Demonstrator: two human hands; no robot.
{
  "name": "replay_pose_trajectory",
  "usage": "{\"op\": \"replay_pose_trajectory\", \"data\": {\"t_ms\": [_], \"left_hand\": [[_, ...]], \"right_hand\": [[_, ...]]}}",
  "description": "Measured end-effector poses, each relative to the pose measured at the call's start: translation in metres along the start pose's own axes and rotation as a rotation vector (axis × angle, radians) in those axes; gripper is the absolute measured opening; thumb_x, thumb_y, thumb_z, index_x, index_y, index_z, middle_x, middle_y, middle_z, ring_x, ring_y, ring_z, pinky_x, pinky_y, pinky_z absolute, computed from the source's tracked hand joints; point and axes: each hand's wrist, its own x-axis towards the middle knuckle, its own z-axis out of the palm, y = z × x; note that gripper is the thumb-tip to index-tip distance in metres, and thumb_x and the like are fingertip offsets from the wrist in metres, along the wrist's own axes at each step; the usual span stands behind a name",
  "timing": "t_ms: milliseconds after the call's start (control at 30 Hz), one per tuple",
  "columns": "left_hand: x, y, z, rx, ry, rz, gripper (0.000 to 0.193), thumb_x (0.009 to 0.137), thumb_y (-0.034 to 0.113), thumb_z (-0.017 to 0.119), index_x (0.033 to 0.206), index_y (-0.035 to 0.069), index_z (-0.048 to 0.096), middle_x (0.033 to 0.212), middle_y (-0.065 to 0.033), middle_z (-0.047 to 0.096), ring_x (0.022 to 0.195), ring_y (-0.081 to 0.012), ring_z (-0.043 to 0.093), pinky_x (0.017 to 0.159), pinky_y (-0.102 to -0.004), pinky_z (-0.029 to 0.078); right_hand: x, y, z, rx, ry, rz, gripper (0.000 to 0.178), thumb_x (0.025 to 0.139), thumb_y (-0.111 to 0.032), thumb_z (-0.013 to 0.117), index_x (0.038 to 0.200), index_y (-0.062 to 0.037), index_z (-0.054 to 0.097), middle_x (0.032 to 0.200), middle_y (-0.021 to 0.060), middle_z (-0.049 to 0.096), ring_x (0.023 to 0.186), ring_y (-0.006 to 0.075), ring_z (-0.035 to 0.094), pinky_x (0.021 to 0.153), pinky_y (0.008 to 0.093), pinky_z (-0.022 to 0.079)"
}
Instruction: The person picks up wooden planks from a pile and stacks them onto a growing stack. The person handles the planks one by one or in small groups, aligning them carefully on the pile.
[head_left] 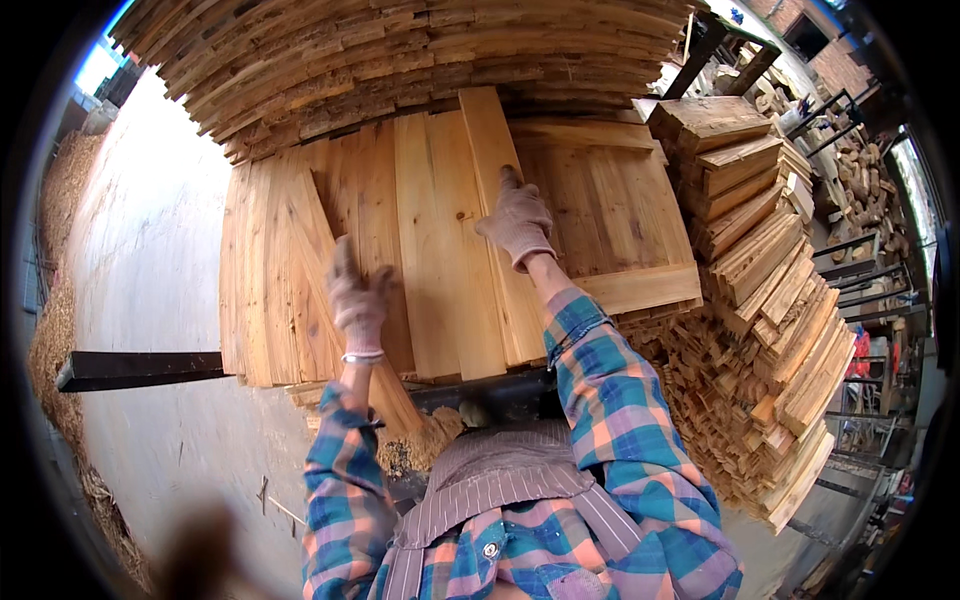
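Note:
My left hand (358, 300), in a pale work glove, is over a narrow slanted board (322, 255) that lies across the row of planks and juts past their near edge. Its fingers are stretched and spread. My right hand (520, 218), gloved too, rests on a long board (487, 150) right of the middle, forefinger pointing away from me and thumb apart. That board lies tilted, its far end reaching past the others. Beneath are planks set side by side (425, 240). Right of my right hand, a lower set of boards (590, 205) shows between two crosswise boards (640, 288).
A tall stack of boards (420, 55) stands at the far side. Piled wood pieces (760, 270) rise on the right. A black metal bar (145, 370) sticks out on the left above the concrete floor (150, 250). Sawdust (430, 440) lies near my apron (500, 465).

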Motion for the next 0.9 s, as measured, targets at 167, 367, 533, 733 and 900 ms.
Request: {"op": "replay_pose_trajectory", "data": {"t_ms": [167, 367, 533, 733, 900], "left_hand": [[-0.007, -0.039, 0.008, 0.376, -0.111, -0.308, 0.092, 0.076, 0.063, 0.067, 0.147, 0.016, 0.034, 0.141, -0.0182, 0.042, 0.128, -0.0299, 0.045, 0.095, -0.0456, 0.046], [0.007, -0.017, -0.008, 0.364, -0.161, -0.422, 0.087, 0.074, 0.064, 0.068, 0.146, 0.029, 0.035, 0.145, -0.0196, 0.034, 0.127, -0.0363, 0.044, 0.096, -0.0469, 0.046], [0.002, -0.014, -0.015, 0.355, -0.155, -0.414, 0.077, 0.077, 0.058, 0.068, 0.142, 0.027, 0.04, 0.135, -0.0175, 0.041, 0.117, -0.0351, 0.051, 0.089, -0.0463, 0.05], [-0.006, -0.022, -0.014, 0.351, -0.017, -0.348, 0.078, 0.075, 0.051, 0.074, 0.14, 0.023, 0.041, 0.125, -0.0151, 0.043, 0.105, -0.0338, 0.055, 0.078, -0.0454, 0.052], [0.0, -0.021, 0.001, 0.257, -0.005, -0.298, 0.079, 0.073, 0.048, 0.077, 0.138, 0.018, 0.044, 0.113, -0.0146, 0.047, 0.096, -0.0315, 0.055, 0.078, -0.042, 0.051]], "right_hand": [[0.013, 0.066, -0.016, 0.224, 0.085, -0.189, 0.106, 0.062, -0.032, 0.079, 0.149, -0.011, 0.023, 0.132, 0.0272, 0.046, 0.119, 0.0381, 0.053, 0.097, 0.0459, 0.047], [0.036, 0.096, -0.014, 0.066, 0.157, -0.058, 0.103, 0.06, -0.032, 0.081, 0.146, -0.0063, 0.031, 0.128, 0.0251, 0.051, 0.12, 0.0376, 0.053, 0.102, 0.043, 0.044], [0.044, 0.104, -0.012, 0.142, 0.128, -0.212, 0.099, 0.063, -0.035, 0.081, 0.145, -0.0052, 0.033, 0.126, 0.0267, 0.052, 0.119, 0.0389, 0.053, 0.099, 0.0407, 0.046], [0.072, 0.182, -0.019, 0.065, 0.321, -0.181, 0.077, 0.077, -0.04, 0.071, 0.144, -0.0164, 0.041, 0.119, 0.025, 0.057, 0.107, 0.0396, 0.057, 0.09, 0.0424, 0.049], [0.071, 0.168, 0.006, 0.271, 0.304, -0.207, 0.045, 0.083, -0.027, 0.065, 0.128, -0.0201, 0.061, 0.112, 0.0263, 0.063, 0.108, 0.04, 0.056, 0.094, 0.0421, 0.046]]}}
